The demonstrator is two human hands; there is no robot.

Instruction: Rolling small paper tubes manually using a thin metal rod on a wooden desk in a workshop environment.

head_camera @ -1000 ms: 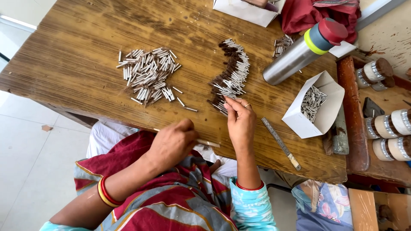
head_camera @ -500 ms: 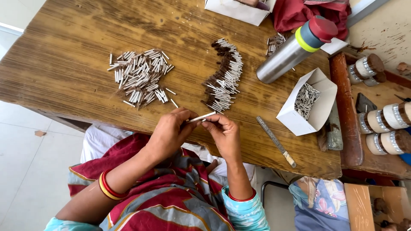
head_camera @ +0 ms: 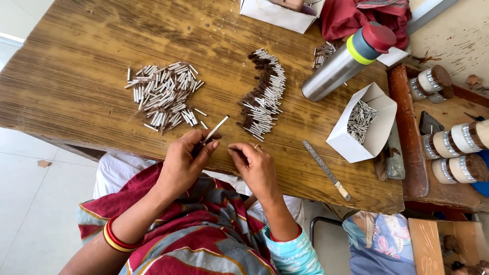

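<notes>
White and thin, a small stick (head_camera: 216,129) is pinched between the thumb and fingertips of the left hand (head_camera: 184,162), its free end slanting up and away over the near edge of the table (head_camera: 76,97). It looks very light and stiff, likely a slim tube or rolled piece, smooth enough to slip and perhaps easy to crush or bend, so a gentle pinch near one end, as now, seems the right hold. That hand is closed around the lower end of the stick, the fingers curled in. Just beside it, the right hand (head_camera: 254,165) has its fingers drawn together with thumb against fingertips, a ring showing on one finger; whether it grips a small piece of its own I cannot tell. The two hands are near each other but not touching.

Beyond the left hand lies a loose pile of short white sticks (head_camera: 163,94), spread flat on the wood. Beyond the right hand runs a curved row of brown-tipped sticks (head_camera: 264,94). Farther right, a metal ruler (head_camera: 325,168) lies slantwise near the table edge, a white paper box (head_camera: 374,133) holds more sticks, and a steel bottle (head_camera: 346,61) with a red cap lies tilted behind it.
</notes>
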